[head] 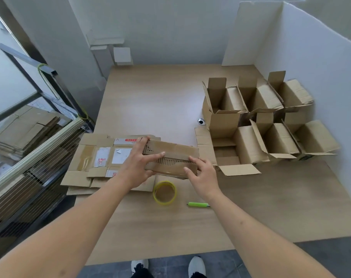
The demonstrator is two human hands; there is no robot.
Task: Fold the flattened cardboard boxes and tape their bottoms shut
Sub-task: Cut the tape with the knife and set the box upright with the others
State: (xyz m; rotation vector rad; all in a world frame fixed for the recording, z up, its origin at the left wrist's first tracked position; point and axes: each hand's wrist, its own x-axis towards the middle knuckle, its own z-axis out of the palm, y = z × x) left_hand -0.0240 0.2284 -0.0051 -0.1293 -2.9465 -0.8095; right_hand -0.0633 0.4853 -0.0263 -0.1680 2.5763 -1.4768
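A cardboard box (pixel 170 157) is held above the table with its flaps toward me, folded nearly together so a narrow gap runs along the middle. My left hand (pixel 139 167) grips its left end, fingers laid over the upper flap. My right hand (pixel 200 175) holds its right end, thumb and fingers on the lower flap. Under and left of the box lies a stack of flattened boxes (pixel 96 157) with white labels. A roll of yellow-rimmed tape (pixel 164 192) lies flat on the table just below the box.
A green pen-shaped cutter (pixel 197 204) lies right of the tape. Several folded open boxes (pixel 271 125) stand in two rows at the table's right. White partition boards (pixel 311 57) rise behind them. A metal cart (pixel 30 137) with more flat cardboard stands left of the table (pixel 150 97).
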